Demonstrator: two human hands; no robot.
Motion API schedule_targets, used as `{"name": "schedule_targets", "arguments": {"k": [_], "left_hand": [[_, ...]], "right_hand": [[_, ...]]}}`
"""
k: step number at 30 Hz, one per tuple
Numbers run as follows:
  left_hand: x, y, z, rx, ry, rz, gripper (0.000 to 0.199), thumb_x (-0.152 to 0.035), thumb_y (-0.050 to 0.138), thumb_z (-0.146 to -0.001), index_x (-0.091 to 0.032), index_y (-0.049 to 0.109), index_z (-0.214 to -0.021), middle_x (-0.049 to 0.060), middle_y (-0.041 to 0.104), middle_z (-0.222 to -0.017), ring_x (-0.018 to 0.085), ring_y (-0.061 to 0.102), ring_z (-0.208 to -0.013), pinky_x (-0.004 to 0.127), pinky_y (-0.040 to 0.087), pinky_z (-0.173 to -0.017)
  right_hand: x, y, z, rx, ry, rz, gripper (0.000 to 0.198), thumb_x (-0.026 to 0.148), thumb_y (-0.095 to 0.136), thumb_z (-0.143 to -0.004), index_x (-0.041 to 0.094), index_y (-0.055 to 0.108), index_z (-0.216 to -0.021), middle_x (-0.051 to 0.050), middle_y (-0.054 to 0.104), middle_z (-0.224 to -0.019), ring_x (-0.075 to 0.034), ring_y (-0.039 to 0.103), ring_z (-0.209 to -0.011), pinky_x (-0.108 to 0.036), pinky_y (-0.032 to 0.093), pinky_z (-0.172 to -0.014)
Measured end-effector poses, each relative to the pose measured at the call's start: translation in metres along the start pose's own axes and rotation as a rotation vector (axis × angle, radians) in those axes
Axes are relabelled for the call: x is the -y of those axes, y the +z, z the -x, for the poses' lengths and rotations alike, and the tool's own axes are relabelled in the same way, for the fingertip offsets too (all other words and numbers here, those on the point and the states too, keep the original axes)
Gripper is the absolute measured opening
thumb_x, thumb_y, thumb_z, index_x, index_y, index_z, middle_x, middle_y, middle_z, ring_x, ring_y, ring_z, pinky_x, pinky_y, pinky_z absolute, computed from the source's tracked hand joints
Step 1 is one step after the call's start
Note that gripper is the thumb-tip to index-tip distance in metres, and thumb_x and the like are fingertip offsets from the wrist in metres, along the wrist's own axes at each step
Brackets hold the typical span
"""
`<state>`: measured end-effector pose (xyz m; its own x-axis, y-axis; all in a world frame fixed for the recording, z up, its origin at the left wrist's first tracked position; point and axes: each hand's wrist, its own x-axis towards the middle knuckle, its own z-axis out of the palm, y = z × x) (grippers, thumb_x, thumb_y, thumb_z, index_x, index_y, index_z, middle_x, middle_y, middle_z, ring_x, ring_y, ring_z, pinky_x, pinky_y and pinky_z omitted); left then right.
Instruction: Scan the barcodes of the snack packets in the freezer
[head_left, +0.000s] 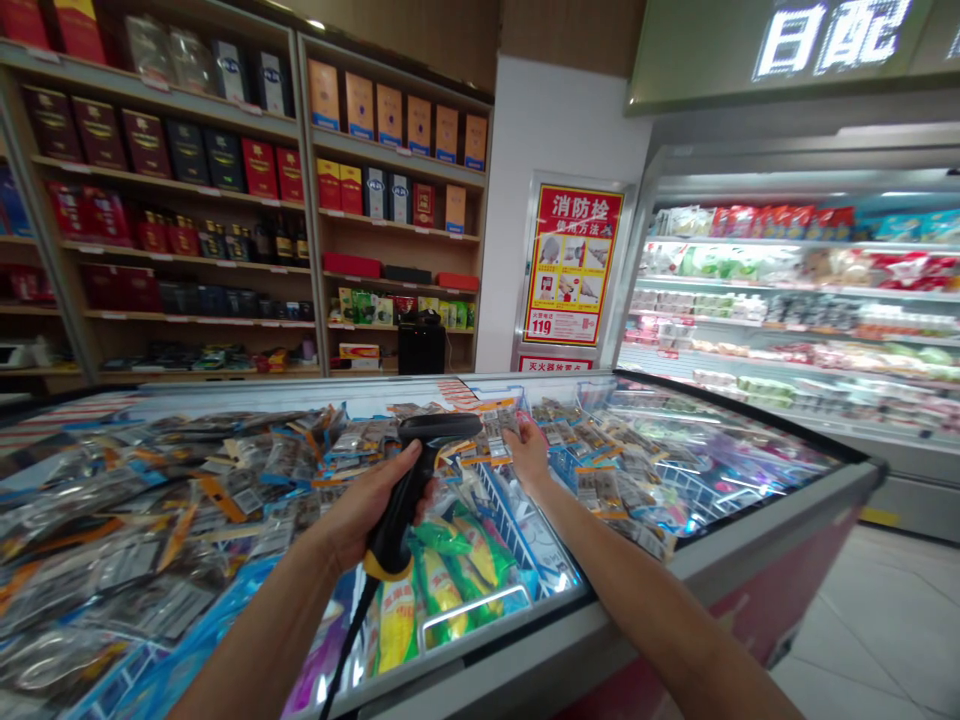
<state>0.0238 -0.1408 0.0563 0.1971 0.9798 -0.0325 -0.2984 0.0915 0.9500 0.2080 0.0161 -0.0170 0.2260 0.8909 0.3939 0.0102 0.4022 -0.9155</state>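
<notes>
My left hand [375, 505] is wrapped round the grip of a black and yellow barcode scanner [409, 490], whose head faces right. A black cable runs down from its base. Farther out, my right hand [529, 450] is closed on the edge of a small packet [495, 432] with an orange strip and a printed label. The scanner's head is a short way left of that packet. Many similar packets [277, 455] with orange and blue edges lie on top of the chest freezer [630, 625]. Below the scanner, green and yellow bags of corn [442, 580] show inside the freezer.
Wooden shelves [401, 235] with boxed goods and bottles stand behind the freezer. A red and yellow fire hydrant notice [574, 265] hangs on the wall. To the right is a lit, open refrigerated display [795, 300] beyond a tiled floor [877, 620].
</notes>
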Motion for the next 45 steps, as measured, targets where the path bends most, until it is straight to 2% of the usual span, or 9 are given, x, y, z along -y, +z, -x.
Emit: {"name": "schedule_targets", "arguments": {"k": [8, 15, 22, 29, 33, 38, 41, 45], "left_hand": [[0.0, 0.001, 0.0, -0.006, 0.038, -0.065, 0.034, -0.047, 0.057, -0.065, -0.014, 0.054, -0.065, 0.001, 0.055, -0.057, 0.008, 0.047, -0.044, 0.021, 0.038, -0.043], [0.001, -0.001, -0.001, -0.002, 0.0, -0.023, 0.035, -0.047, 0.055, -0.067, -0.013, 0.054, -0.065, 0.002, 0.055, -0.056, 0.007, 0.047, -0.044, 0.019, 0.038, -0.042], [0.001, 0.0, 0.0, 0.005, -0.005, -0.053, 0.033, -0.046, 0.056, -0.067, -0.013, 0.053, -0.064, 0.001, 0.055, -0.056, 0.008, 0.047, -0.044, 0.02, 0.037, -0.042], [-0.003, 0.001, 0.001, -0.065, 0.085, -0.087, 0.03, -0.043, 0.058, -0.065, -0.014, 0.054, -0.067, 0.0, 0.055, -0.057, 0.007, 0.048, -0.045, 0.019, 0.038, -0.042], [-0.008, -0.006, -0.001, -0.192, 0.125, -0.132, 0.033, -0.046, 0.058, -0.063, -0.014, 0.052, -0.063, -0.001, 0.054, -0.052, 0.007, 0.046, -0.042, 0.018, 0.037, -0.04], [-0.016, -0.022, 0.0, -0.396, 0.139, -0.133, 0.038, -0.051, 0.056, -0.062, -0.014, 0.052, -0.06, -0.001, 0.052, -0.046, 0.008, 0.046, -0.038, 0.019, 0.036, -0.036], [-0.019, -0.029, 0.002, -0.447, 0.108, -0.081, 0.036, -0.05, 0.057, -0.062, -0.014, 0.052, -0.061, -0.001, 0.052, -0.046, 0.009, 0.046, -0.036, 0.02, 0.036, -0.033], [-0.02, -0.032, 0.003, -0.454, 0.101, -0.057, 0.037, -0.051, 0.056, -0.062, -0.014, 0.052, -0.063, -0.001, 0.053, -0.046, 0.009, 0.046, -0.035, 0.02, 0.036, -0.032]], "right_hand": [[-0.003, -0.001, 0.0, -0.045, -0.038, 0.133, 0.023, 0.036, 0.05, -0.064, 0.017, 0.052, -0.077, -0.002, 0.062, -0.068, -0.016, 0.057, -0.066, -0.025, 0.042, -0.057], [-0.001, 0.0, 0.001, -0.019, 0.005, 0.011, 0.025, 0.035, 0.052, -0.061, 0.017, 0.048, -0.079, -0.001, 0.061, -0.072, -0.016, 0.057, -0.067, -0.026, 0.043, -0.06], [0.0, 0.0, 0.001, -0.016, 0.008, -0.021, 0.024, 0.034, 0.053, -0.06, 0.018, 0.046, -0.076, -0.001, 0.059, -0.071, -0.016, 0.057, -0.067, -0.027, 0.044, -0.063], [0.005, 0.0, 0.005, -0.027, -0.017, 0.015, 0.023, 0.033, 0.054, -0.06, 0.016, 0.049, -0.075, 0.0, 0.059, -0.069, -0.015, 0.056, -0.064, -0.027, 0.043, -0.06], [0.007, 0.002, 0.002, -0.044, 0.01, 0.01, 0.027, 0.032, 0.053, -0.062, 0.017, 0.05, -0.084, -0.001, 0.061, -0.072, -0.015, 0.057, -0.063, -0.026, 0.043, -0.058], [0.011, 0.025, -0.007, -0.049, 0.009, 0.124, 0.029, 0.03, 0.049, -0.066, 0.017, 0.053, -0.092, -0.002, 0.063, -0.073, -0.016, 0.058, -0.066, -0.025, 0.043, -0.058], [0.018, 0.05, -0.007, -0.027, 0.025, 0.237, 0.032, 0.025, 0.044, -0.07, 0.015, 0.053, -0.1, -0.004, 0.064, -0.079, -0.017, 0.058, -0.071, -0.026, 0.043, -0.063], [0.027, 0.083, 0.002, 0.024, 0.025, 0.543, 0.036, 0.02, 0.041, -0.074, 0.014, 0.051, -0.108, -0.009, 0.061, -0.098, -0.019, 0.055, -0.09, -0.03, 0.04, -0.077]]}}
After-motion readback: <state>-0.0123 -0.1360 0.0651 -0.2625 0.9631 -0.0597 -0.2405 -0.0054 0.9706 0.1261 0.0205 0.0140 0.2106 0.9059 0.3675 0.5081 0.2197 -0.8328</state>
